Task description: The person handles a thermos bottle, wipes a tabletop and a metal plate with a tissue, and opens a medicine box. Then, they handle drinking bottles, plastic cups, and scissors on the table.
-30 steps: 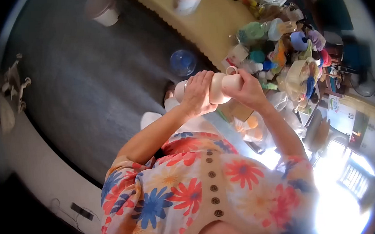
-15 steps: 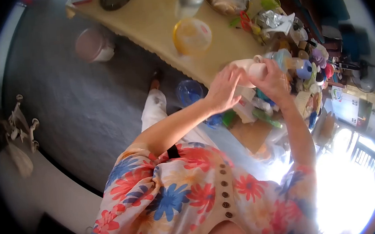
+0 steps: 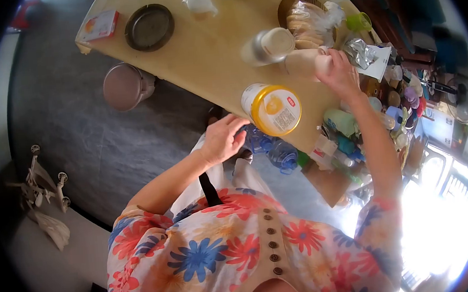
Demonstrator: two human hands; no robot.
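Observation:
My right hand (image 3: 340, 76) is closed on a pale pinkish bottle (image 3: 301, 64) with a light cap, tilted over the table's far side. Motion blurs it, so its exact shape is hard to make out. My left hand (image 3: 224, 139) is empty, with loosely bent fingers apart, just off the table edge. Near its fingertips stands a round can (image 3: 277, 110) with a yellow-rimmed lid and a printed label. Beyond the can is a clear jar (image 3: 254, 49) with a whitish lid, close to the bottle.
The table (image 3: 211, 55) carries a dark round dish (image 3: 149, 27), a small box (image 3: 101, 25), a white jug (image 3: 199, 3), bagged bread (image 3: 307, 24) and crumpled foil (image 3: 359, 53). Clutter crowds the right side. On the floor stand a lidded bucket (image 3: 127, 87) and blue water bottles (image 3: 282, 156).
My left hand has come off the pale bottle and moved left and down. My right hand has carried the bottle farther over the table. The view has shifted, showing more of the table.

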